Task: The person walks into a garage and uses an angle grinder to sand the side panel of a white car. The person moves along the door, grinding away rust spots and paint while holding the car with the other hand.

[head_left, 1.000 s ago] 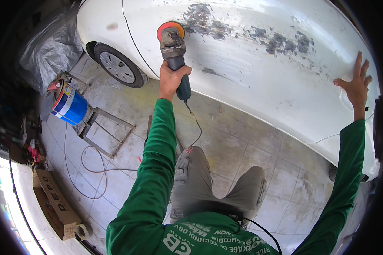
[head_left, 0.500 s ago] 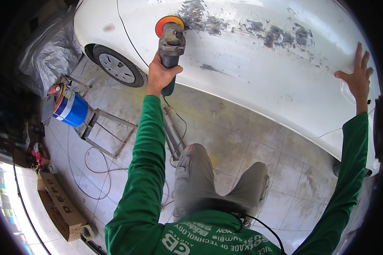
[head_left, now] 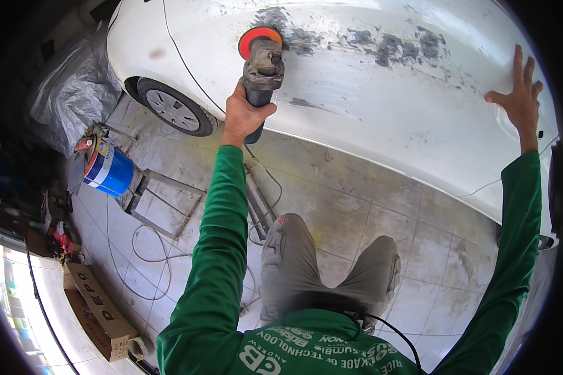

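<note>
My left hand [head_left: 244, 117] is wrapped round the dark body of an angle grinder [head_left: 264, 70]. On its head sits a red-orange disc [head_left: 250, 40], held against the white car door [head_left: 356, 112] at the left end of a band of scraped grey patches [head_left: 388, 49]. A smaller scraped mark [head_left: 306, 103] lies lower on the panel. Far to the right, my right hand [head_left: 519, 103] rests on the car with its fingers spread, beside the door handle recess. Whether the disc is spinning cannot be made out.
A car wheel [head_left: 172, 105] stands left of the grinder. On the tiled floor are a blue bucket [head_left: 116, 167], a metal frame [head_left: 169, 200] and a looping thin hose [head_left: 145, 257]. The grinder's cord [head_left: 275, 178] hangs toward my knees. A cardboard box [head_left: 100, 312] lies lower left; silver sheeting [head_left: 75, 94] is behind.
Across the panel, the grinder in my left hand has moved slightly right, onto the scraped band's left end. My right hand stays spread on the car; the whole view has shifted a little.
</note>
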